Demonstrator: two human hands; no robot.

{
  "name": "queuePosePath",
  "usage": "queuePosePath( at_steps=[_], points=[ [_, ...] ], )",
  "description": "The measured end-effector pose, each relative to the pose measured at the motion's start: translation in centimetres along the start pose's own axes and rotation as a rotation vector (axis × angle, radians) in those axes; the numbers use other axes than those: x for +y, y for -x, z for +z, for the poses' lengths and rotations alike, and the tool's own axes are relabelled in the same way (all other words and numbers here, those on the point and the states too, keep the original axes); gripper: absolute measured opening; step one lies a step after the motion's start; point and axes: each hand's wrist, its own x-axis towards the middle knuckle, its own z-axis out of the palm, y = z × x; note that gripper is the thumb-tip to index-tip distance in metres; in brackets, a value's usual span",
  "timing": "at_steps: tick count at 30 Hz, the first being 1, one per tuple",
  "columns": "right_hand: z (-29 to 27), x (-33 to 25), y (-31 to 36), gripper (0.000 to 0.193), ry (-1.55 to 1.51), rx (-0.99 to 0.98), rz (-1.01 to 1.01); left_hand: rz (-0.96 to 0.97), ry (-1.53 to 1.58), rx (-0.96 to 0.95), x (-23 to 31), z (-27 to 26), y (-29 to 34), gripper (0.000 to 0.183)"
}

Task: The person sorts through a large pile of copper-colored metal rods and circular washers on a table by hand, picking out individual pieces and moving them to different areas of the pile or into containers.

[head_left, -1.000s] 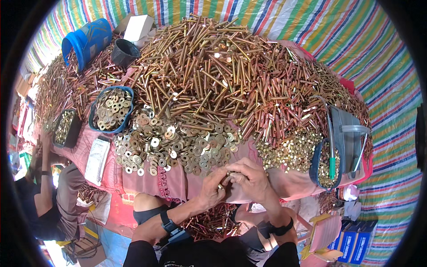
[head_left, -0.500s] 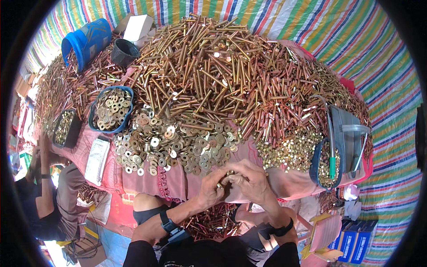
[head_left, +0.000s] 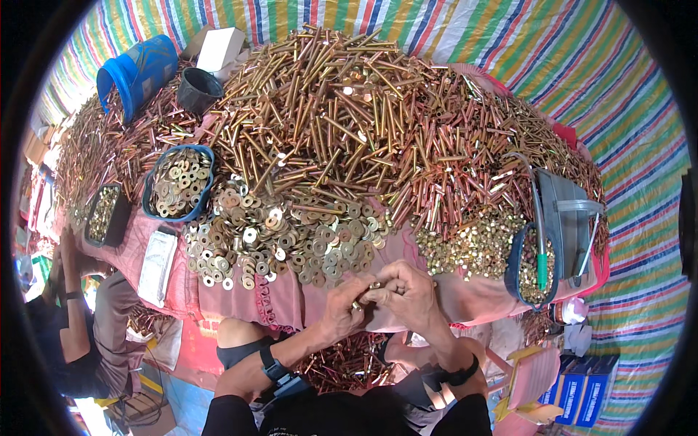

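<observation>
Brassy metal point(head_left: 356, 306) glints in two spots between this person's hands, held close together right at the near edge of the pink-draped bench point(head_left: 233, 301). Left hand point(head_left: 342, 311) is curled snug around the lower spot, the one closer to the lap; right hand point(head_left: 409, 292) has thumb and fingertips pinched on the upper one, toward the far edge. So neither hand is really nearer, it's sitting right in the middle. A line through both spots slants near-left to far-right. Can't swear from where I'm standing if that's one longish piece or two bits, fingers cover the middle.

Loose stuff: heap of washers point(head_left: 320, 254) just past the left hand. Pile of small nuts point(head_left: 465, 247) is ahead and to the right, so right hand's closer to that. Behind both, a mountain of long bolts point(head_left: 313, 138) pointing every which way, out to the far edge. Dark blue tub point(head_left: 514, 269) with more nuts near the right corner, well apart from both hands.
</observation>
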Motion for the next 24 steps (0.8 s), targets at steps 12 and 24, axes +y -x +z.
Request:
queuePosePath(
  at_steps=[12,24],
  points=[
    [0.4,1.3,0.2,0.024,-0.172,0.091,0.035,-0.087,0.013,-0.087,-0.2,-0.3,0.7,0.033],
    [-1.8,4.3,-3.9,0.018,0.088,0.057,0.212,-0.284,-0.03,0.068,0.7,0.3,0.1,0.029]
  ],
)
